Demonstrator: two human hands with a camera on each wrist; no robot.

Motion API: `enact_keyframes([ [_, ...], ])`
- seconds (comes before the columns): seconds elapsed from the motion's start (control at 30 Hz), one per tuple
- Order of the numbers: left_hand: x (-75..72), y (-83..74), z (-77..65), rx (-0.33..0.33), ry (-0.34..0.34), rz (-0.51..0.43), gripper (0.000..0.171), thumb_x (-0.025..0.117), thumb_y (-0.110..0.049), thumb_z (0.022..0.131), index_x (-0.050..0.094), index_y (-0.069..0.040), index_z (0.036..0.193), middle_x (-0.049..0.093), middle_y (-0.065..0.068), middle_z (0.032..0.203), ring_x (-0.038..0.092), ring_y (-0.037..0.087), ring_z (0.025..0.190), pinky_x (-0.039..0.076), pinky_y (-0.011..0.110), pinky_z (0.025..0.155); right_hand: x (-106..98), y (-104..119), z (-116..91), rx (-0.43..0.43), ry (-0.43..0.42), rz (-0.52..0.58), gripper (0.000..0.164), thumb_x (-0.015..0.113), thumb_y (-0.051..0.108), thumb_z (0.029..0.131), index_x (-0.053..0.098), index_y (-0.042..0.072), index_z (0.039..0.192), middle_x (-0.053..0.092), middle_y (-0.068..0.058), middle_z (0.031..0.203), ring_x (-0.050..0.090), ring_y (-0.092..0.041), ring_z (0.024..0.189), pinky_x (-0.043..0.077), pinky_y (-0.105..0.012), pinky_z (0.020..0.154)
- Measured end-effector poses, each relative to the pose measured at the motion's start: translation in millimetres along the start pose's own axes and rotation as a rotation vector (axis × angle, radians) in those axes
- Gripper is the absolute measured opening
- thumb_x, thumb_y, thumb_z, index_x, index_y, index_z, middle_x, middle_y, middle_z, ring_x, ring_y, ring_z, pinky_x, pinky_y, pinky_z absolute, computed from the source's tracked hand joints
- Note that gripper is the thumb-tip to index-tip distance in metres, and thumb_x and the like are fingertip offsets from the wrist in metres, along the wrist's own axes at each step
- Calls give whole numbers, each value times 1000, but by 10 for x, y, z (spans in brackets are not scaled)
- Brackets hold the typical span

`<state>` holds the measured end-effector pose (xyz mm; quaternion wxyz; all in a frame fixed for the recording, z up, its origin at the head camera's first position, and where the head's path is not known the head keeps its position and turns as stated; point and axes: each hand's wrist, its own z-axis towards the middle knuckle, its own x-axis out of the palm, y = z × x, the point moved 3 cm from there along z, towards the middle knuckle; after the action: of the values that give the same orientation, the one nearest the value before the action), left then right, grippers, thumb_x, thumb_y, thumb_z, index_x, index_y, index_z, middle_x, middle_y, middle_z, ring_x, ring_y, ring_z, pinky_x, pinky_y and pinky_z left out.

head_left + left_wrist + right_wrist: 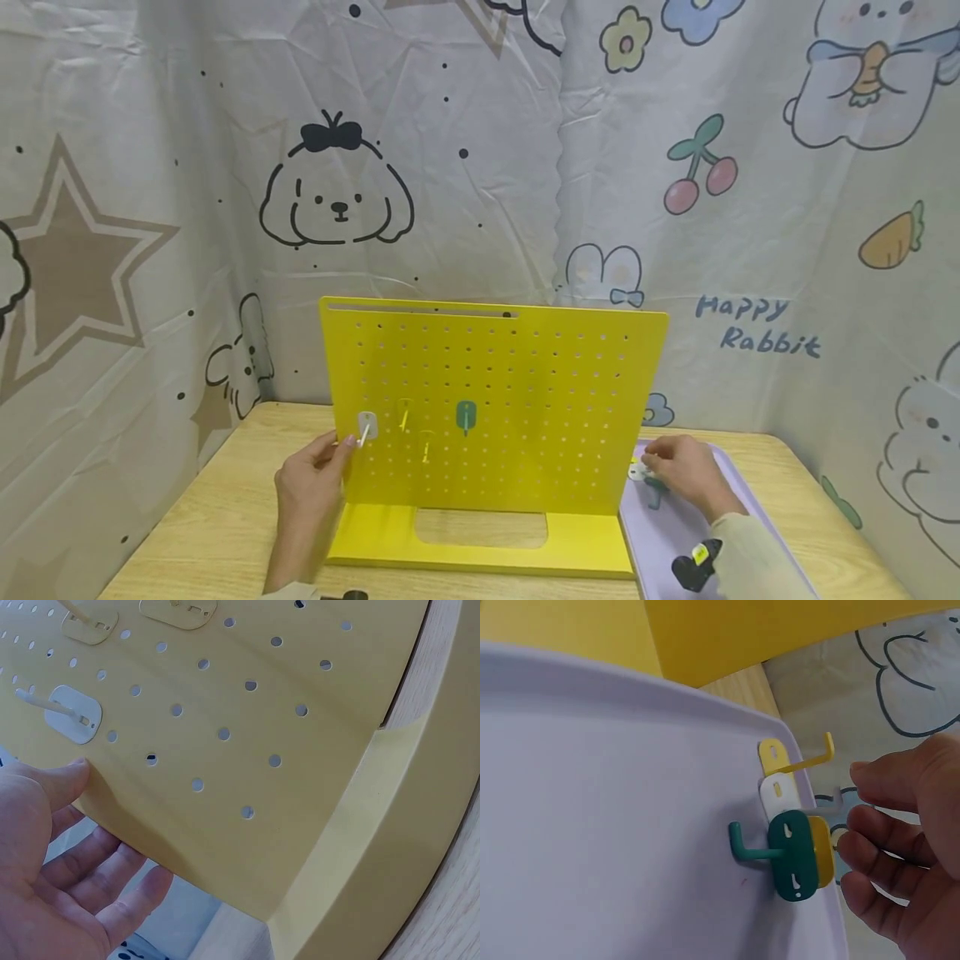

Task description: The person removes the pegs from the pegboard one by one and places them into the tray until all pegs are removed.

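Note:
A yellow pegboard (pixel 525 400) stands upright on its base. My left hand (pixel 311 492) grips its left edge, the thumb (pixel 71 780) on the front face and the other fingers around behind. Just above that thumb a white hook (pixel 73 715) is fixed to the board. Two yellow hooks and a green hook (pixel 466 415) are mounted further right. Over the lilac tray (pixel 615 787), my right hand (pixel 907 840) reaches with loosely bent fingers at the prong of a white hook (pixel 778 795). Around that hook lie a yellow hook (pixel 774 756) and a green hook (pixel 793 855), with another yellow piece partly hidden behind the green one.
A black object with a yellow patch (pixel 696 565) lies in the tray near my right sleeve. The tray stands on the wooden table (pixel 202 533), right beside the board's base. Printed cloth (pixel 480 167) hangs behind and at both sides.

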<state>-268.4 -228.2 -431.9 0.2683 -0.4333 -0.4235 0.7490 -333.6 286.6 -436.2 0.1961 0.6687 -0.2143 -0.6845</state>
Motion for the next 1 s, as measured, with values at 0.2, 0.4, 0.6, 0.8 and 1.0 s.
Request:
enact_keyframes([
  [0.2, -2, -1, 4, 4, -7, 0, 52, 62, -45, 99, 66, -3, 128, 72, 16, 105, 68, 33, 95, 57, 46, 82, -128, 72, -98, -92, -74, 10, 25, 68, 17, 94, 72, -2, 110, 71, -12, 101, 65, -27, 89, 56, -44, 73],
  [0.4, 1, 18, 6, -24, 5, -19, 57, 61, -50, 97, 65, -3, 130, 71, 16, 108, 68, 32, 96, 58, 42, 81, -218, 162, -241, -119, -117, 55, 30, 69, 21, 94, 71, -1, 114, 72, -10, 101, 66, -28, 91, 56, -45, 74],
  [0.6, 17, 31, 15, -18, -8, -14, 54, 63, -47, 97, 66, -4, 129, 72, 14, 105, 68, 30, 94, 58, 40, 79, -277, 263, -393, -100, -143, 82, 31, 68, 23, 96, 70, 0, 117, 72, -11, 104, 65, -28, 93, 55, -46, 76],
  [0.8, 18, 13, 5, -18, -10, -14, 54, 63, -47, 97, 67, -4, 129, 72, 15, 104, 68, 31, 94, 58, 40, 78, -310, 374, -546, -117, -208, 137, 29, 70, 23, 96, 72, 3, 117, 73, -7, 100, 64, -24, 91, 52, -33, 67],
  [1.0, 11, -3, -10, -10, -8, -6, 52, 62, -46, 98, 67, -4, 128, 72, 15, 105, 68, 32, 94, 57, 44, 80, -314, 545, -693, -173, -263, 230, 26, 74, 22, 94, 74, 4, 113, 74, -7, 102, 65, -20, 87, 53, -27, 64],
])
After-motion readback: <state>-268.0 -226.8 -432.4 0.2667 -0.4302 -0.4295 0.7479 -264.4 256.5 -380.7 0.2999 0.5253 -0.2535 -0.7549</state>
